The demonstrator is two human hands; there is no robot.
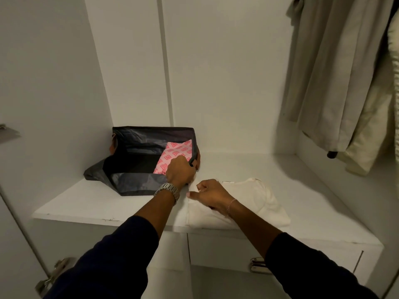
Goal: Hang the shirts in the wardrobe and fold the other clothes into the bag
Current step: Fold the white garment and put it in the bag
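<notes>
My right hand [210,195] pinches the near-left edge of the folded cream garment [248,203] on the shelf [97,203], ready to lift it. At ten o'clock of it, my left hand [179,171] grips the rim of the dark bag [138,156], holding it open beside the pink patterned cloth [177,154] already inside. At two o'clock, shirts [336,83] hang.

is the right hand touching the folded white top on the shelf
Touching. The head view shows the right hand resting on the folded white top, its fingers curled on the cloth's left edge.
</notes>
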